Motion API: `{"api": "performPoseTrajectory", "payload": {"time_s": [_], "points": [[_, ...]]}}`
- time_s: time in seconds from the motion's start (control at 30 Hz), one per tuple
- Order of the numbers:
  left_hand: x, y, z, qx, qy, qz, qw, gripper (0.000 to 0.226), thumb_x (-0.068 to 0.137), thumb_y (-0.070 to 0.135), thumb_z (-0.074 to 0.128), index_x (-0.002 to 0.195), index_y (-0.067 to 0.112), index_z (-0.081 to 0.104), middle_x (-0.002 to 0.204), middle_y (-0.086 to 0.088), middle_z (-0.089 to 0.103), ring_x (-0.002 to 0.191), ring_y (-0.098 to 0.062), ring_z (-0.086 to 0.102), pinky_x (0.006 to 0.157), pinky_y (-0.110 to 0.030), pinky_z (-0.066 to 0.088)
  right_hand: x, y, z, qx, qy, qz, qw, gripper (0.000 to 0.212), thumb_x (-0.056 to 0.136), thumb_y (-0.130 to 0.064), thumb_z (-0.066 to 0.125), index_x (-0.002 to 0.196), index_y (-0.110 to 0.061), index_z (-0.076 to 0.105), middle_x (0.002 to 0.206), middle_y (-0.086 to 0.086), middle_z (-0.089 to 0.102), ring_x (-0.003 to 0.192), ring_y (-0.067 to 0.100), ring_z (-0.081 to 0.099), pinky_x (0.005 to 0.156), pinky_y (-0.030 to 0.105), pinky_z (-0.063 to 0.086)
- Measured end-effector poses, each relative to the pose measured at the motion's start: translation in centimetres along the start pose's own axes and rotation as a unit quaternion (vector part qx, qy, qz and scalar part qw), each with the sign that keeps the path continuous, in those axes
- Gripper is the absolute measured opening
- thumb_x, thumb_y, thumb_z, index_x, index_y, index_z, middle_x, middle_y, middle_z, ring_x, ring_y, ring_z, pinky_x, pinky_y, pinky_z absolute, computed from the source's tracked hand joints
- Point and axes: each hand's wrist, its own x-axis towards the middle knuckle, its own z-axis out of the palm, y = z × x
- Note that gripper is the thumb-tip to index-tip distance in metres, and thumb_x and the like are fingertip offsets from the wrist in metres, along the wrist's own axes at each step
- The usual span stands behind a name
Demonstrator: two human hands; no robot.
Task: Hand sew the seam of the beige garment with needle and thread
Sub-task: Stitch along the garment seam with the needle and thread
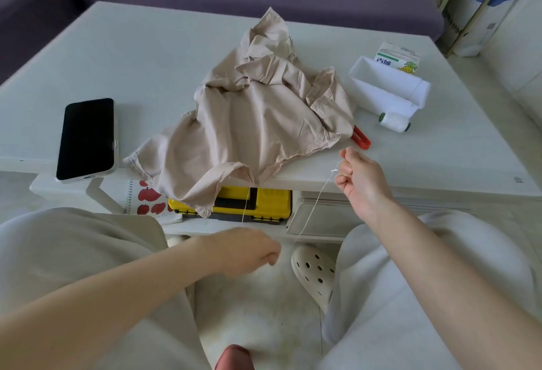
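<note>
The right hand pinches the thread, and the left hand curls round it low, likely pulling a stitch tight. Next, poke the garment seam again.

Fig. 1. Item count at the sewing table.
Two hands: left hand, right hand. One each: beige garment, thread, spool, phone, tray, carton, yellow case, notebook, clog.

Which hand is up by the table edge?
The right hand, pinching the thread at the table edge; the left hand sits lower, below it.
</note>
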Motion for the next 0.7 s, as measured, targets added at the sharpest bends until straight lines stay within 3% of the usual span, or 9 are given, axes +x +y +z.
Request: {"api": "performPoseTrajectory", "payload": {"time_s": [0.1, 0.17, 0.3, 0.37, 0.47, 0.57, 0.63, 0.7], "points": [[0.1, -0.9, -1.1, 0.044, 0.115, -0.025, 0.992, 0.018, 0.101, 0.015, 0.036, 0.109, 0.022, 0.051, 0.094, 0.004, 0.057, 0.080, -0.016, 0.051, 0.067, -0.026, 0.039, 0.0, 0.2, -0.1, -0.022, 0.005, 0.006, 1.000, 0.027, 0.103, -0.021, 0.040, 0.080, -0.012, 0.052, 0.051, -0.006, 0.032, 0.037, 0.003, 0.029, 0.042, 0.013, 0.030], [0.3, -0.7, -1.3, 0.079, 0.152, -0.047, 0.984, 0.019, 0.099, 0.010, 0.037, 0.107, 0.023, 0.047, 0.081, 0.007, 0.050, 0.072, -0.018, 0.049, 0.061, -0.027, 0.034, 0.0, 0.3, -0.1, -0.045, -0.003, 0.003, 0.999, 0.026, 0.102, -0.021, 0.042, 0.081, -0.012, 0.053, 0.056, -0.004, 0.034, 0.039, 0.003, 0.030, 0.044, 0.014, 0.030], [0.2, 0.6, -0.1, 0.105, 0.074, -0.009, 0.992, 0.028, 0.092, 0.001, 0.042, 0.112, 0.020, 0.045, 0.092, -0.002, 0.059, 0.076, -0.020, 0.049, 0.066, -0.029, 0.036, -0.1, 0.6, -0.1, -0.119, -0.018, -0.024, 0.992, 0.025, 0.101, -0.023, 0.044, 0.082, -0.014, 0.058, 0.061, -0.002, 0.043, 0.047, 0.006, 0.035, 0.048, 0.016, 0.035], [-0.1, 0.9, 0.8, 0.099, 0.019, 0.025, 0.995, 0.028, 0.092, 0.000, 0.043, 0.113, 0.018, 0.046, 0.086, 0.000, 0.054, 0.077, -0.020, 0.046, 0.070, -0.030, 0.036, 0.0, 0.8, -0.1, -0.165, -0.026, -0.050, 0.985, 0.026, 0.101, -0.024, 0.045, 0.081, -0.015, 0.059, 0.062, -0.002, 0.047, 0.049, 0.008, 0.037, 0.051, 0.018, 0.037], [0.0, 0.5, 1.4, 0.087, 0.019, 0.058, 0.994, 0.018, 0.098, 0.010, 0.040, 0.109, 0.022, 0.049, 0.074, 0.006, 0.042, 0.079, -0.020, 0.047, 0.073, -0.031, 0.039, 0.0, 1.0, 0.1, -0.251, -0.024, -0.119, 0.960, 0.028, 0.101, -0.022, 0.044, 0.077, -0.017, 0.059, 0.062, -0.004, 0.052, 0.048, 0.005, 0.041, 0.054, 0.019, 0.038], [0.0, 0.3, 0.7, 0.028, 0.031, 0.058, 0.997, 0.020, 0.102, 0.025, 0.038, 0.113, 0.026, 0.055, 0.098, 0.005, 0.057, 0.095, -0.014, 0.051, 0.081, -0.025, 0.037, -0.1, 1.3, 0.6, -0.350, 0.001, -0.229, 0.908, 0.027, 0.100, -0.022, 0.044, 0.078, -0.018, 0.059, 0.072, -0.010, 0.059, 0.060, -0.001, 0.051, 0.062, 0.015, 0.039], [-0.3, 0.1, -0.3, 0.008, 0.045, 0.076, 0.996, 0.024, 0.098, 0.039, 0.045, 0.116, 0.030, 0.057, 0.101, 0.010, 0.054, 0.100, -0.007, 0.046, 0.087, -0.021, 0.033, -0.4, 1.4, 1.0, -0.386, 0.007, -0.295, 0.874, 0.024, 0.099, -0.021, 0.044, 0.082, -0.016, 0.060, 0.082, -0.006, 0.063, 0.073, 0.001, 0.055, 0.066, 0.008, 0.037], [-0.9, -0.2, -1.4, 0.001, 0.114, 0.093, 0.989, 0.030, 0.091, 0.049, 0.051, 0.115, 0.032, 0.057, 0.101, 0.011, 0.055, 0.097, -0.004, 0.044, 0.088, -0.020, 0.031, -0.6, 1.6, 1.5, -0.381, -0.017, -0.335, 0.862, 0.023, 0.099, -0.018, 0.045, 0.082, -0.015, 0.060, 0.081, -0.003, 0.064, 0.075, 0.004, 0.057, 0.066, 0.006, 0.037]]}}
